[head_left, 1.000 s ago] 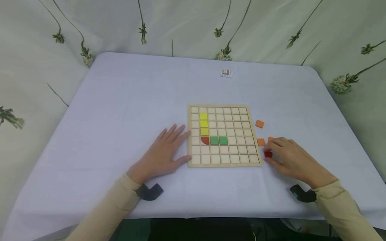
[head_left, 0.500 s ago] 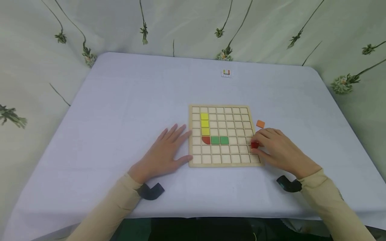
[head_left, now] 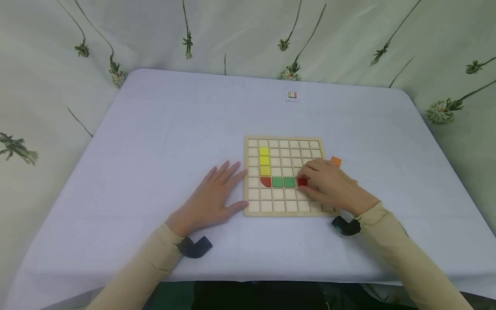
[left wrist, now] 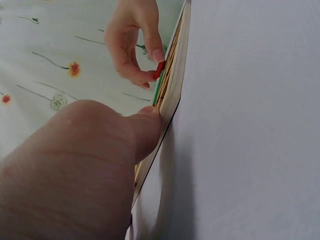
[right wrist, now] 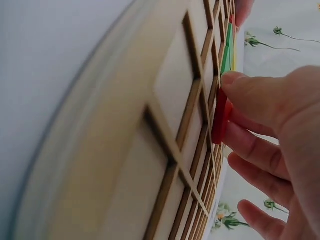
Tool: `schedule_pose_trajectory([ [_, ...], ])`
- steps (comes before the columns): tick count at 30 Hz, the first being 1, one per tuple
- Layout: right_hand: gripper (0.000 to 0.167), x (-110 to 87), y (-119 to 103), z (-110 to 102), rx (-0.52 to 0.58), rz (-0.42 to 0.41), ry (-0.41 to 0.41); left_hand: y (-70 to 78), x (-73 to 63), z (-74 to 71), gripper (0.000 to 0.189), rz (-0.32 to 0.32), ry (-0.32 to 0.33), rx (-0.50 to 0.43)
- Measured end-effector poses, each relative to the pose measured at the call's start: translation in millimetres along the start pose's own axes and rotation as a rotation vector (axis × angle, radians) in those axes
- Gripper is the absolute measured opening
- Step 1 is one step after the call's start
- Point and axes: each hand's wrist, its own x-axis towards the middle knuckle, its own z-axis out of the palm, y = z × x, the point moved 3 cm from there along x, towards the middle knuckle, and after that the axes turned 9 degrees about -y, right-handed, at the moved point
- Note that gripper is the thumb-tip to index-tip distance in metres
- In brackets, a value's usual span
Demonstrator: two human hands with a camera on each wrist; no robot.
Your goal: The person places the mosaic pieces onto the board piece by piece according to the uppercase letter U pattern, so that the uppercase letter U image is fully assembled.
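Observation:
A wooden grid board (head_left: 290, 214) lies on the white-covered table in the head view. My right hand (head_left: 335, 185) pinches a red tile (head_left: 302, 182) between thumb and fingers at the cell right of two green tiles (head_left: 283, 182). In the right wrist view the red tile (right wrist: 218, 120) stands tilted against the grid, with the thumb at its edge. A column of yellow tiles (head_left: 264, 161) and a rounded red tile (head_left: 265, 182) sit in cells further left. My left hand (head_left: 211, 196) rests spread, its thumb and forefinger touching the board's left rim.
An orange tile (head_left: 336, 161) lies right of the board, and the edge of another orange tile (head_left: 354, 182) shows behind the right hand. A small printed grid card (head_left: 293, 96) lies near the table's far edge. Flower-patterned cloth (head_left: 248, 34) hangs behind.
My right hand has carried the red tile leftward from beside the board, over its right rim, to the cell beside the green tiles. The left hand stays at the left rim.

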Motion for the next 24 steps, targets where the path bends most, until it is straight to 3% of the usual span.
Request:
schedule_pose_trajectory([
  [7,0.019,6.7,-2.2,3.7,-0.037,-0.012,0.021,0.5,-0.4,-0.3,0.08,0.008,0.005,-0.001],
  [24,0.018,3.8,0.1,3.2,-0.006,-0.032,0.055,0.4,0.0,-0.2,0.079,0.019,0.019,-0.002],
])
